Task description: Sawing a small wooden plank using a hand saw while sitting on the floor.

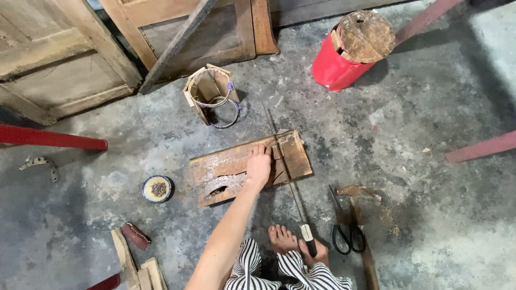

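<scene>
My left hand (259, 165) presses flat on a worn wooden board (226, 169) that lies on the concrete floor. My right hand (313, 252) grips the dark handle of a long thin saw (285, 166). Its blade runs away from me and crosses the board's right part, just right of my left fingers. Pale sawdust lies on the board around the blade. My bare foot (281, 239) rests on the floor between the board and my striped trouser legs.
Black-handled scissors (346, 228) and a rusty hammer (357, 215) lie to the right. A small round tin (157, 189) sits left of the board. Behind stand a small wooden box with wire rings (210, 94), a red bucket (336, 62) with a wood block, old doors (64, 59) and red bars (51, 138).
</scene>
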